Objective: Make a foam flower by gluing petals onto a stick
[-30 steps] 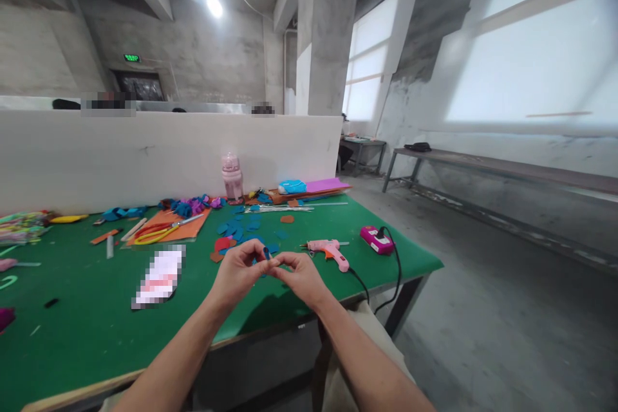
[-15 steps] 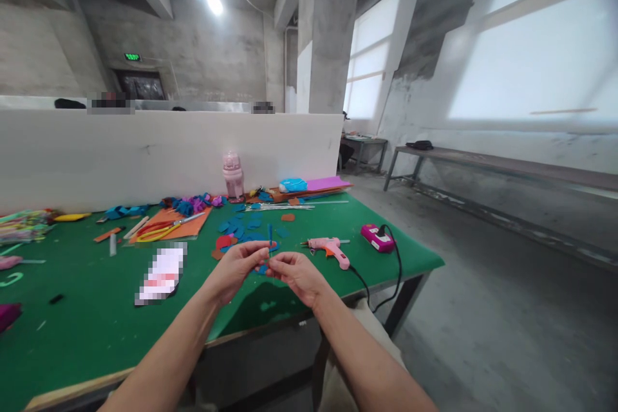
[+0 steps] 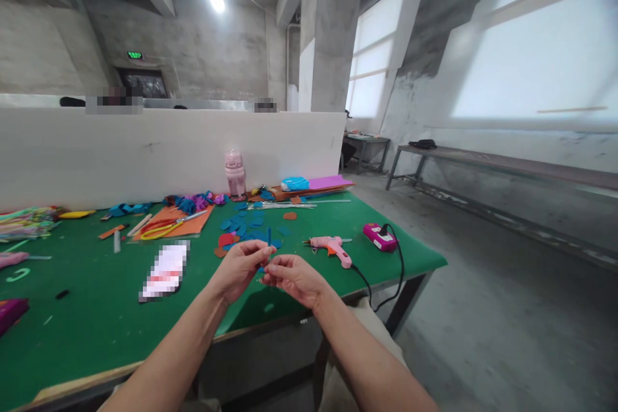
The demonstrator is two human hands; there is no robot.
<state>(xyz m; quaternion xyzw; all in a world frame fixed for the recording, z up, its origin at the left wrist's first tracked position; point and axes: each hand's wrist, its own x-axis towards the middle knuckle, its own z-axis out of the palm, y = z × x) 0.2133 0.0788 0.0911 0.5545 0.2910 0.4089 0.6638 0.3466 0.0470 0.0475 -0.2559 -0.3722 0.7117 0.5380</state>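
Note:
My left hand and my right hand meet fingertip to fingertip above the near edge of the green table. Both are closed in a pinch on a thin blue stick that stands upright between them. Its lower end is hidden by my fingers. Just behind my hands lie several blue felt pieces and a red piece. A pink glue gun lies to the right of my right hand.
A pink power strip with a black cord sits near the table's right edge. Scissors rest on an orange sheet, a pink bottle stands by the white partition. Craft scraps crowd the far left.
The blue piece between my fingers, short and low a second ago, now stands up as a thin stick. My hands stayed together and shifted only slightly.

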